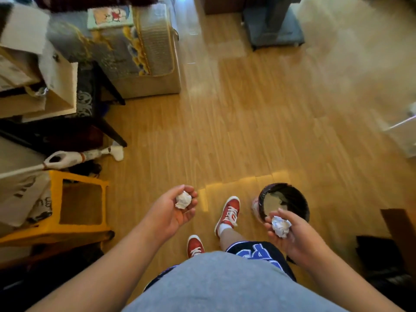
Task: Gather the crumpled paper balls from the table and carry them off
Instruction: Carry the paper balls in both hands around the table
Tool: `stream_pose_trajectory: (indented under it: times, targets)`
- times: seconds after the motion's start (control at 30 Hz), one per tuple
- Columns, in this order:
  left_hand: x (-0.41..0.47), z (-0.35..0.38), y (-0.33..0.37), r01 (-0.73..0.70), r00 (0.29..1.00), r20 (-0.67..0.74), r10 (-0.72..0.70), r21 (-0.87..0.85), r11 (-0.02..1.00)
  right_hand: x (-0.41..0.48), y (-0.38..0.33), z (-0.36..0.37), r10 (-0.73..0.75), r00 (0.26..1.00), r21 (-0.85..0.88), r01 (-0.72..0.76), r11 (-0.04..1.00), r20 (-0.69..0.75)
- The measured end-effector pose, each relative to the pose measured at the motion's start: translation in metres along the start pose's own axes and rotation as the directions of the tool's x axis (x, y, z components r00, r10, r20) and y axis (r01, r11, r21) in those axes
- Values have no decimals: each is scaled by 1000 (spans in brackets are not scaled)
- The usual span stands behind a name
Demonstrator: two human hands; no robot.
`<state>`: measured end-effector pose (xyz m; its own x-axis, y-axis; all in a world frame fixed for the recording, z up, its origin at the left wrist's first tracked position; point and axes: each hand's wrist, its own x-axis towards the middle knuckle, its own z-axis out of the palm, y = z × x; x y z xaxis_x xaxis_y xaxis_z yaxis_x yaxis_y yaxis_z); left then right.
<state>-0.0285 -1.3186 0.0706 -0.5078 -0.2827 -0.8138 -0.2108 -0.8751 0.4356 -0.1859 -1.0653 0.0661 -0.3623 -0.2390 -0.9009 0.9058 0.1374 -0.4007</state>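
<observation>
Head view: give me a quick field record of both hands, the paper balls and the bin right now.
left hand: palm up, cupping one paper ball
right hand: fingers curled around a second paper ball
bin: dark, round, open top, on the wood floor
right hand vs bin: at the bin's near rim
left hand vs bin: off to its left, not above it
yellow stool: far left
</observation>
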Motion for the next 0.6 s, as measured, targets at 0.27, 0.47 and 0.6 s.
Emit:
stream_pose_trajectory:
  times: [0.27, 0.47, 0.6]
  targets:
    - [106, 123, 84, 42, 998, 42, -46, 88, 995, 70, -98, -8, 49, 996, 134, -38, 990, -81]
    - [154, 173, 137, 59, 998, -14, -58, 93, 994, 122, -209, 24, 6, 1000, 132, -3, 991, -24]
    - [180, 195, 174, 56, 998, -23, -54, 80, 995, 150, -284, 57, -42, 999, 125, 39, 991, 18]
